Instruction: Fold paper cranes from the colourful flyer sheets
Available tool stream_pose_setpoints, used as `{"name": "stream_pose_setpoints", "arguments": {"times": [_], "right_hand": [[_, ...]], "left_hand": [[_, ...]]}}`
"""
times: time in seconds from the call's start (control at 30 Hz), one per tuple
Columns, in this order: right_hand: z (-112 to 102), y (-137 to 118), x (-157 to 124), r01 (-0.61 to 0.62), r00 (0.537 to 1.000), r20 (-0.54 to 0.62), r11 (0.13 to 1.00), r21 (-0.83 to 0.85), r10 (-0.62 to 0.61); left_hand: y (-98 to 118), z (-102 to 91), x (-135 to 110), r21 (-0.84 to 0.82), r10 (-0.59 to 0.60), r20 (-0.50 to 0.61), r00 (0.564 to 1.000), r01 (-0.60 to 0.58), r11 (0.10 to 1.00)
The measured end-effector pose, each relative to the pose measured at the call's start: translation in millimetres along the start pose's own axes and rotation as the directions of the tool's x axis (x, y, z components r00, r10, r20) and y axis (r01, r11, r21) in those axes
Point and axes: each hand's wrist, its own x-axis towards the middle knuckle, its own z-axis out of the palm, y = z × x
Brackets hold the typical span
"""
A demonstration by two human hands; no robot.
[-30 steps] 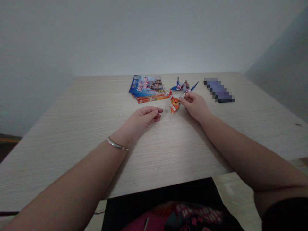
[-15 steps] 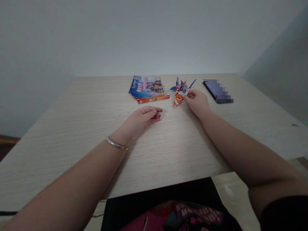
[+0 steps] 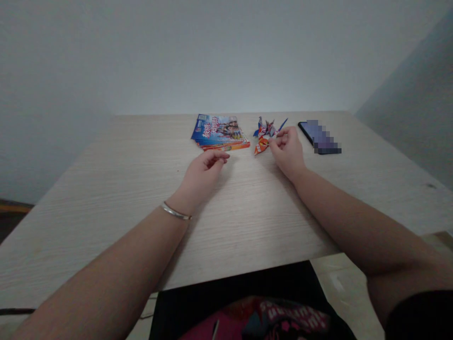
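My right hand (image 3: 288, 152) pinches the edge of an orange folded paper crane (image 3: 261, 146) on the table. Right behind it stand blue and multicoloured paper cranes (image 3: 269, 127), partly hidden by the orange one and my fingers. My left hand (image 3: 205, 172), a silver bangle on its wrist, hovers just in front of a fanned stack of printed leaflets (image 3: 221, 130). Its fingers are loosely bent with a gap to the thumb, and nothing shows in them.
A phone (image 3: 318, 137) lies to the right of the cranes. The pale wooden table (image 3: 116, 179) meets a plain wall (image 3: 226, 56) at its far edge. A dark seat and patterned clothing (image 3: 262, 316) show below the near edge.
My left hand has shifted slightly left and away from me, closer to the leaflets. My right hand stays at the orange crane, its fingers slightly raised. The view has tilted a little.
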Motion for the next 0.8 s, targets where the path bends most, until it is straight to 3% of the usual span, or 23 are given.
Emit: {"name": "stream_pose_setpoints", "arguments": {"times": [0.1, 0.2, 0.23, 0.27, 0.4, 0.53, 0.6, 0.8], "right_hand": [[3.1, -16.5, -13.0, 0.199, 0.952, 0.232, 0.98, 0.03, -0.2], [7.6, -34.0, -20.5, 0.538, 0.791, 0.381, 0.84, -0.064, -0.478], [9.9, -39.7, -20.5, 0.6, 0.748, 0.419, 0.795, -0.094, -0.514], [12.9, -45.2, -19.1, 0.621, 0.733, 0.442, 0.773, -0.125, -0.517], [33.1, -64.4, -2.9, 0.634, 0.727, 0.497, 0.741, -0.222, -0.474], [59.2, -73.8, 14.9, 0.551, 0.809, 0.472, 0.732, -0.4, -0.351], [68.0, -74.8, 19.4, 0.535, 0.817, 0.484, 0.724, -0.436, -0.313], [66.7, -77.7, 19.9, 0.559, 0.808, 0.478, 0.703, -0.439, -0.343]], "left_hand": [[-6.6, -9.1, 5.6, 0.284, 0.127, -0.011, 0.992, -0.119, 0.951], [-9.2, -16.2, 8.5, 0.537, 0.169, 0.045, 0.985, -0.167, 0.827], [-9.1, -18.3, 8.8, 0.603, 0.183, 0.046, 0.982, -0.173, 0.779], [-8.9, -20.6, 9.0, 0.656, 0.195, 0.032, 0.98, -0.168, 0.736], [-10.9, -32.4, 11.8, 0.741, 0.187, -0.102, 0.977, -0.051, 0.67], [-21.5, -44.1, 21.0, 0.724, 0.126, -0.097, 0.987, -0.017, 0.69], [-27.4, -47.0, 25.4, 0.707, 0.088, -0.07, 0.994, -0.013, 0.707], [-36.1, -46.8, 29.3, 0.627, 0.103, -0.123, 0.987, -0.003, 0.779]]}}
